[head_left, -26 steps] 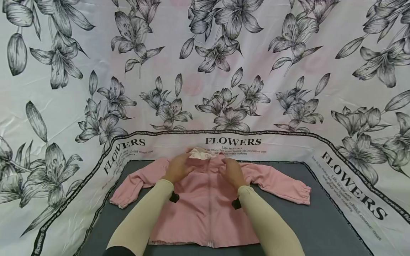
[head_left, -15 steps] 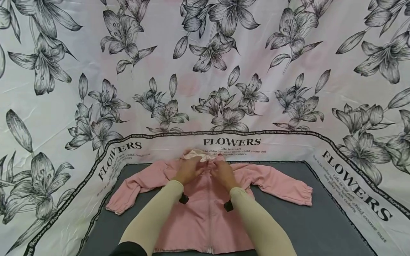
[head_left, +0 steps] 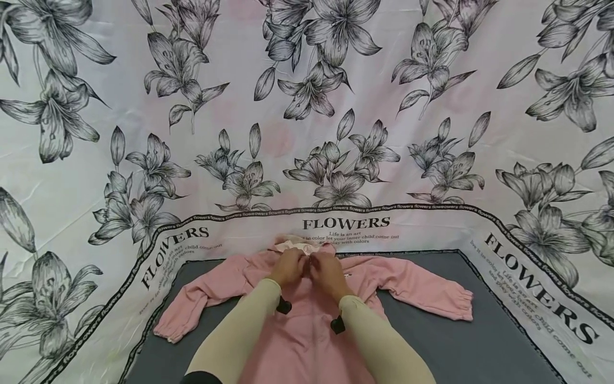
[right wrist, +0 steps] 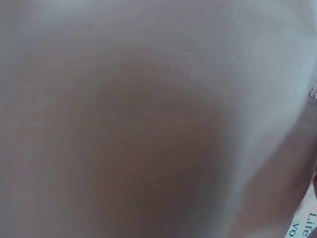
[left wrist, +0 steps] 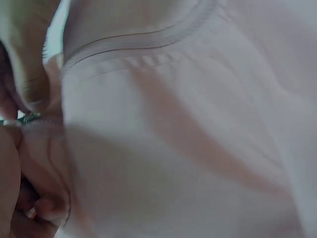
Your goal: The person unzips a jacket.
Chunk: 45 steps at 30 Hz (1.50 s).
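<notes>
A pink zip-up jacket (head_left: 201, 290) lies front up with both sleeves spread to the sides. Its zipper (head_left: 314, 325) runs down the middle, and the pale lining (head_left: 293, 245) shows at the collar. My left hand (head_left: 288, 268) and right hand (head_left: 329, 274) meet just below the collar, each pinching the jacket front at the zipper's top. In the left wrist view, fingertips (left wrist: 33, 91) close in on a small metallic piece (left wrist: 28, 118) at the zipper's edge. Blurred pink cloth (right wrist: 148, 124) fills most of the right wrist view, hiding that hand's fingers.
The jacket lies on a dark grey tabletop (head_left: 484, 346). A white cloth with black flower prints (head_left: 345, 186) hangs behind and wraps both sides, with lettering along its border. Small black wrist devices (head_left: 284, 305) hang beneath the sleeved forearms.
Both hands have moved inward from the two sides of the collar to meet at the zipper's top. The head view has tilted slightly, so the jacket sits lower in frame.
</notes>
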Motion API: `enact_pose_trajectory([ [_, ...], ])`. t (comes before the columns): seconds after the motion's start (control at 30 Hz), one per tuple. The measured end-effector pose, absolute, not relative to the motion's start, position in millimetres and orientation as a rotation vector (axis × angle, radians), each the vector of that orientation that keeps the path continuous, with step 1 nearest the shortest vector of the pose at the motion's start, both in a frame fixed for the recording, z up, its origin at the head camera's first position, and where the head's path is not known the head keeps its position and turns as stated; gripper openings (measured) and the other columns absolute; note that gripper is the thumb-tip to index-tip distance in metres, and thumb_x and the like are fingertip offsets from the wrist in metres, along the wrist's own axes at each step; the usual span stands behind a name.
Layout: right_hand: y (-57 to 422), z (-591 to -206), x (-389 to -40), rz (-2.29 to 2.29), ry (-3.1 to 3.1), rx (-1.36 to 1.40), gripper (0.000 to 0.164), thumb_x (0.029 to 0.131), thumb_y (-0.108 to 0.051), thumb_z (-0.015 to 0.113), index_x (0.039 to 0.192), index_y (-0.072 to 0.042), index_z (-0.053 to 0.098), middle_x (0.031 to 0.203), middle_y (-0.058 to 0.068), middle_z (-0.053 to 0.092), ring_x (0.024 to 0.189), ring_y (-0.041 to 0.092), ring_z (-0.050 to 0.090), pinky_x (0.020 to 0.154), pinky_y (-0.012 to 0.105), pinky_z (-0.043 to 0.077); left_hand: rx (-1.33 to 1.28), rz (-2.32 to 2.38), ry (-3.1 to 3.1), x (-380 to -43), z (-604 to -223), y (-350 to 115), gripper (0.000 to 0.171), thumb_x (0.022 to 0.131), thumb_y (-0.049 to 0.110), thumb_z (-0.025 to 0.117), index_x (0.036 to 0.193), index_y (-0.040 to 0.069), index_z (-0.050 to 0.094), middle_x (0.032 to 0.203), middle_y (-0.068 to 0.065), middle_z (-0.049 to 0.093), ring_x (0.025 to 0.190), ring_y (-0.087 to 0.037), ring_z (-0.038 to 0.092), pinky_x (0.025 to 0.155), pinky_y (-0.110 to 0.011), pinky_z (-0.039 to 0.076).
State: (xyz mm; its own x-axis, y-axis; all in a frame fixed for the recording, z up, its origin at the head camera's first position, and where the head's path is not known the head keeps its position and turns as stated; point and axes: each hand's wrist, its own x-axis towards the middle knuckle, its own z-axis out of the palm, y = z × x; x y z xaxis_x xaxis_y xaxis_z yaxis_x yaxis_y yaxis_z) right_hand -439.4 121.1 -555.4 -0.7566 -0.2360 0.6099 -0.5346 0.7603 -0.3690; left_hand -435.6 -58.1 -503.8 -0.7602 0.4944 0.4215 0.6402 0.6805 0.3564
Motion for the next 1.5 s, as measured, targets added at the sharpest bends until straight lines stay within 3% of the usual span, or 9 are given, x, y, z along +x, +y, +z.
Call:
enact_pose_trajectory([
  [0.13, 125.4, -551.0, -439.1, 0.689, -2.353, 0.594, 0.026, 0.087, -0.008, 0.073, 0.113, -0.004, 0.073, 0.106, 0.010, 0.073, 0.099, 0.030, 0.067, 0.088, 0.047, 0.054, -0.762, -0.804, -2.619, -467.2, -527.1, -41.9, 0.023, 0.096, 0.006, 0.055, 0.078, 0.006, 0.070, 0.076, -0.006, 0.068, 0.073, -0.022, 0.064, 0.070, -0.036, 0.052],
  [0.33, 121.8, -543.1, -440.8, 0.671, -2.261, 0.590, 0.011, 0.094, -0.009, 0.066, 0.103, -0.005, 0.072, 0.100, 0.011, 0.069, 0.094, 0.031, 0.065, 0.081, 0.047, 0.055, -0.744, -0.972, -2.628, -468.9, -514.8, -51.5, 0.023, 0.097, 0.011, 0.057, 0.079, 0.009, 0.072, 0.075, -0.002, 0.068, 0.069, -0.015, 0.060, 0.066, -0.030, 0.049],
  [0.57, 116.1, -521.9, -435.6, 0.638, -2.218, 0.543, 0.013, 0.096, -0.005, 0.063, 0.108, -0.003, 0.065, 0.102, 0.013, 0.064, 0.092, 0.031, 0.063, 0.077, 0.047, 0.055, -0.665, -1.163, -2.530, -469.2, -492.4, -43.6, 0.022, 0.097, 0.009, 0.056, 0.087, 0.009, 0.076, 0.102, -0.008, 0.073, 0.090, -0.020, 0.065, 0.080, -0.038, 0.053],
  [0.73, 122.3, -512.1, -432.0, 0.427, -2.272, 0.521, 0.016, 0.093, -0.005, 0.062, 0.108, -0.008, 0.060, 0.095, 0.008, 0.063, 0.081, 0.028, 0.064, 0.066, 0.041, 0.055, -0.521, -1.245, -2.514, -466.8, -473.1, -31.3, 0.026, 0.095, 0.011, 0.054, 0.075, 0.010, 0.071, 0.069, -0.002, 0.063, 0.058, -0.016, 0.048, 0.057, -0.029, 0.042],
  [0.83, 121.1, -506.2, -423.9, 0.413, -2.293, 0.585, 0.016, 0.098, -0.006, 0.057, 0.113, -0.008, 0.061, 0.090, 0.008, 0.061, 0.074, 0.028, 0.062, 0.061, 0.042, 0.052, -0.360, -1.326, -2.488, -464.6, -459.4, -28.8, 0.028, 0.096, 0.013, 0.052, 0.074, 0.011, 0.070, 0.063, 0.000, 0.059, 0.053, -0.016, 0.046, 0.052, -0.028, 0.039],
  [1.03, 116.2, -509.4, -391.8, 0.232, -2.233, 0.794, 0.017, 0.095, -0.002, 0.054, 0.109, -0.004, 0.062, 0.083, 0.007, 0.056, 0.065, 0.024, 0.055, 0.054, 0.037, 0.047, -0.081, -1.394, -2.368, -474.7, -424.8, -33.6, 0.025, 0.095, 0.017, 0.053, 0.086, 0.009, 0.074, 0.079, -0.008, 0.068, 0.070, -0.020, 0.058, 0.063, -0.030, 0.046],
  [1.2, 109.0, -525.5, -359.8, 0.186, -2.210, 0.979, 0.006, 0.089, -0.008, 0.057, 0.095, -0.009, 0.059, 0.078, 0.001, 0.051, 0.064, 0.018, 0.052, 0.055, 0.032, 0.045, 0.030, -1.641, -2.211, -490.1, -389.0, -45.0, 0.029, 0.102, 0.021, 0.053, 0.118, 0.007, 0.073, 0.106, -0.014, 0.072, 0.090, -0.024, 0.069, 0.075, -0.035, 0.057],
  [1.27, 106.9, -533.9, -345.0, 0.175, -2.195, 1.063, 0.005, 0.087, -0.011, 0.058, 0.092, -0.011, 0.057, 0.077, 0.000, 0.051, 0.065, 0.017, 0.052, 0.055, 0.031, 0.045, 0.053, -1.682, -2.184, -495.2, -378.8, -50.2, 0.031, 0.104, 0.023, 0.052, 0.123, 0.007, 0.071, 0.110, -0.014, 0.071, 0.094, -0.025, 0.070, 0.078, -0.036, 0.058],
  [1.5, 101.0, -559.0, -289.1, 0.026, -2.010, 1.552, 0.009, 0.096, -0.022, 0.050, 0.099, -0.016, 0.056, 0.084, -0.007, 0.053, 0.076, 0.010, 0.056, 0.073, 0.026, 0.050, 0.183, -1.710, -2.069, -500.0, -352.2, -64.8, 0.030, 0.104, 0.026, 0.054, 0.115, 0.008, 0.075, 0.111, -0.015, 0.071, 0.104, -0.027, 0.065, 0.089, -0.039, 0.054],
])
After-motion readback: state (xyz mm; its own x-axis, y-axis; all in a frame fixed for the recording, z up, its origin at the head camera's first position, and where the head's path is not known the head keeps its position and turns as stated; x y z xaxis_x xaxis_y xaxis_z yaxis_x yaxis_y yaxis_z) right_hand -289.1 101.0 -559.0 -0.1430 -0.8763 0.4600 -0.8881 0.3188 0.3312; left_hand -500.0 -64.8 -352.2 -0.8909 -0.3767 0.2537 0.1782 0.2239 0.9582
